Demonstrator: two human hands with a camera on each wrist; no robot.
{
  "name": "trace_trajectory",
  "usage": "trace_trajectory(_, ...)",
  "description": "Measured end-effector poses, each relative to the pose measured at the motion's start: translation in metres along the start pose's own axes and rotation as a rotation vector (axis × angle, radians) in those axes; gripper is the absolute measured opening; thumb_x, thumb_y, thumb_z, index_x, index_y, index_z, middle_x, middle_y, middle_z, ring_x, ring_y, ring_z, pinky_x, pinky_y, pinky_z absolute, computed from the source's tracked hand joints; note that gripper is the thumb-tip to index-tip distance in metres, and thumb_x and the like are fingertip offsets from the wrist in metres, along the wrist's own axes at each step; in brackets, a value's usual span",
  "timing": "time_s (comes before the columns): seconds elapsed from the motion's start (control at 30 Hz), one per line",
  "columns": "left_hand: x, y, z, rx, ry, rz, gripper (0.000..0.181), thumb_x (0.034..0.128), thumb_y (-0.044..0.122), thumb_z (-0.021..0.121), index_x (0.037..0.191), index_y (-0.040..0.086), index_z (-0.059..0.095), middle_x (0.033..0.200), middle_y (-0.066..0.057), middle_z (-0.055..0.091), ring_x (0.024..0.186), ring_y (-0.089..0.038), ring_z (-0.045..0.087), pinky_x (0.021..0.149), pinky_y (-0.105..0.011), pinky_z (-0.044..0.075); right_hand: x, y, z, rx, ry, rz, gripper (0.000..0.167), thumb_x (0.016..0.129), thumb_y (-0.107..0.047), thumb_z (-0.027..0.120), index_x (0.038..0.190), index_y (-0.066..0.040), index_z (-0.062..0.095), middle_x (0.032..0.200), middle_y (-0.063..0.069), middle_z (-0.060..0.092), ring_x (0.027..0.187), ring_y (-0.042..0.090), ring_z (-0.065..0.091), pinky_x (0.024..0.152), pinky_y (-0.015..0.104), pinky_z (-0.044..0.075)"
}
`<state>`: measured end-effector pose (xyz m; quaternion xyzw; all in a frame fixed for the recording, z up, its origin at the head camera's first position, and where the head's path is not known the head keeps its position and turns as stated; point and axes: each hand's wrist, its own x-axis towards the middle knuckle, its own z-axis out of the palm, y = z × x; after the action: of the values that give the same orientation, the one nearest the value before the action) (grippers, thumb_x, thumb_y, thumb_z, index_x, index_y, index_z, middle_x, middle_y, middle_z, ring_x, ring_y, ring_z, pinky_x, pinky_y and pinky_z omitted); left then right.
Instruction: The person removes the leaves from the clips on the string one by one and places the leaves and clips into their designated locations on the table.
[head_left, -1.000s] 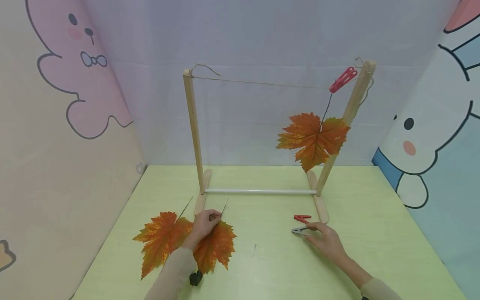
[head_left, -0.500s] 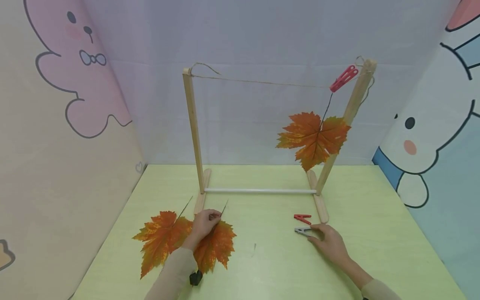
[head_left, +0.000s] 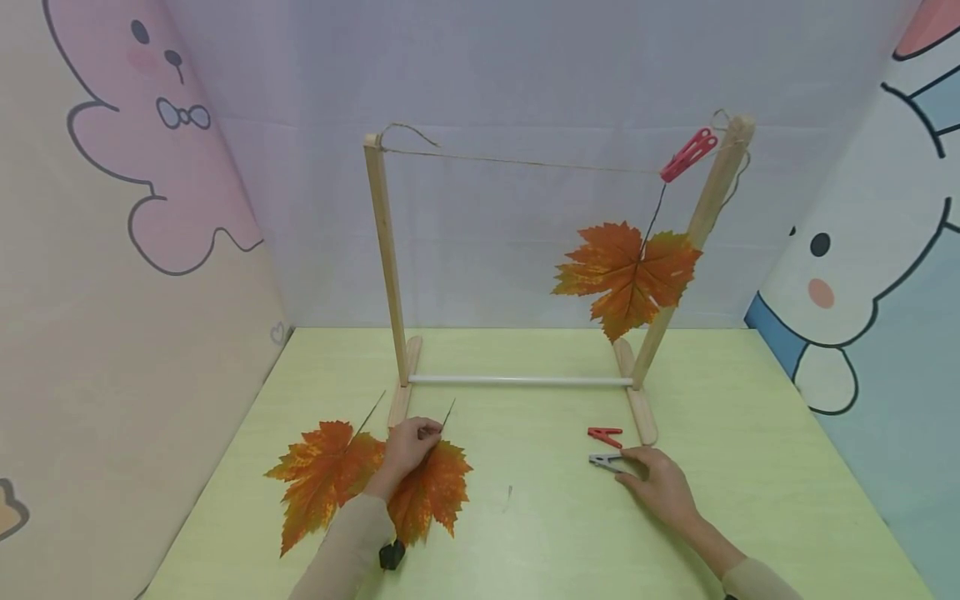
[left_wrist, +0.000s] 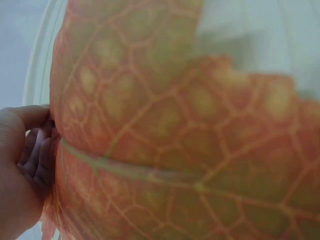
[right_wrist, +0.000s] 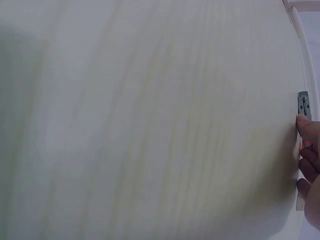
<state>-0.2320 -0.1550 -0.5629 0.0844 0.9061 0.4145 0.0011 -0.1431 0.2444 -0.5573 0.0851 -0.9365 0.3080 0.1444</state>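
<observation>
My left hand (head_left: 408, 450) pinches the thin stem of an orange maple leaf (head_left: 435, 492) near its base, low over the table. In the left wrist view that leaf (left_wrist: 165, 130) fills most of the picture. Between thumb and fingers my right hand (head_left: 660, 486) holds a grey clothespin (head_left: 604, 461) by its handle end. The clothespin's tip (right_wrist: 303, 100) also shows at the right edge of the right wrist view. Just behind it a red clothespin (head_left: 604, 435) lies on the table. Another maple leaf (head_left: 327, 479) lies left of my left hand, its stem pointing away.
A wooden frame (head_left: 387, 267) stands at the back with a string (head_left: 517, 162) tied across its posts. On the string's right end a pink clothespin (head_left: 687, 156) holds a hanging maple leaf (head_left: 630, 271). A small black object (head_left: 392, 555) sits beside the left sleeve.
My right hand has shifted slightly to the right with the grey clothespin, mostly in the first half second. The left hand stays on the leaf stem.
</observation>
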Motion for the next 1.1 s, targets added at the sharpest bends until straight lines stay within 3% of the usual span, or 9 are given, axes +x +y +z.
trace_trajectory(0.47,0.0,-0.0003,0.0009,0.001,0.001,0.018,0.01,0.0807,0.006,0.066,0.09,0.005,0.07,0.079,-0.003,0.066,0.068,-0.012,0.058,0.058,-0.027,0.048,-0.0002,0.001,0.0009,0.0,0.006,0.009,0.035,0.065,-0.007,0.079,0.097,0.002,0.067,0.097,0.018,0.065,0.092,0.035,0.06,0.079,0.048,0.046)
trace_trajectory(0.77,-0.0007,0.0032,-0.0003,-0.022,0.003,-0.004,0.009,0.0798,0.004,0.066,0.088,0.005,0.07,0.079,-0.003,0.067,0.068,-0.013,0.059,0.059,-0.028,0.049,-0.0006,0.0004,0.0002,0.0,0.0,0.018,0.036,0.065,-0.008,0.078,0.097,0.002,0.067,0.097,0.018,0.065,0.092,0.035,0.059,0.079,0.048,0.046)
trace_trajectory(1.1,-0.0017,0.0028,-0.0016,-0.005,0.01,0.008,0.009,0.0791,0.003,0.067,0.088,0.005,0.07,0.079,-0.003,0.067,0.068,-0.014,0.059,0.06,-0.029,0.049,0.0009,-0.0035,-0.0044,0.017,-0.041,0.057,0.036,0.071,-0.016,0.076,0.102,0.0,0.066,0.1,0.016,0.065,0.095,0.035,0.059,0.08,0.049,0.045)
